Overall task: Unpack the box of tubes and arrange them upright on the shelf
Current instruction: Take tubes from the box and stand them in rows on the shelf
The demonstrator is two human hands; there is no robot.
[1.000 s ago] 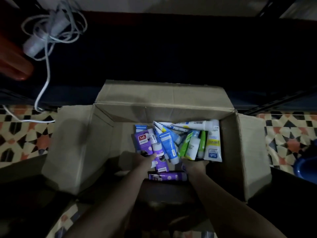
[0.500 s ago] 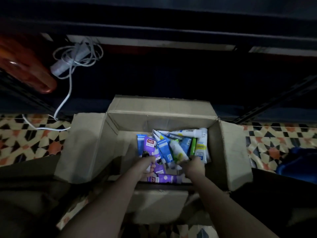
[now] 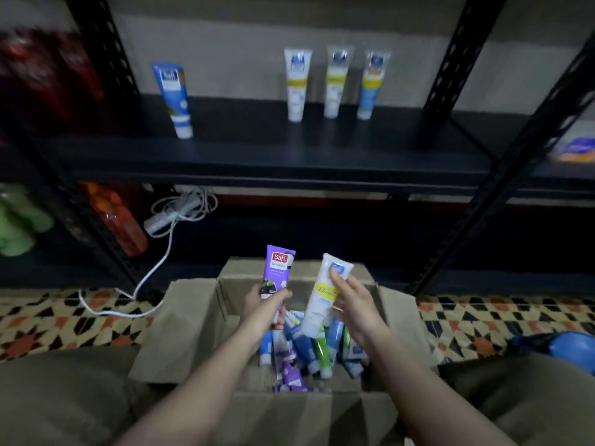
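Mostly matt cardboard and shiny plastic from where I'm watching.

The box point(image 3: 193, 323) looks like plain brown cardboard, matt, with creased flaps. The purple tube point(image 3: 278, 272) and the white tube point(image 3: 322, 304) I'm holding look like smooth plastic with a slight sheen, same as the tubes on the shelf point(image 3: 333, 82). The shelf point(image 3: 257, 156) is dark, matt, with perforated metal-looking uprights. Floor tiles point(image 3: 48, 317) are patterned and fairly smooth; the white cable point(image 3: 151, 272) looks like rubbery plastic.
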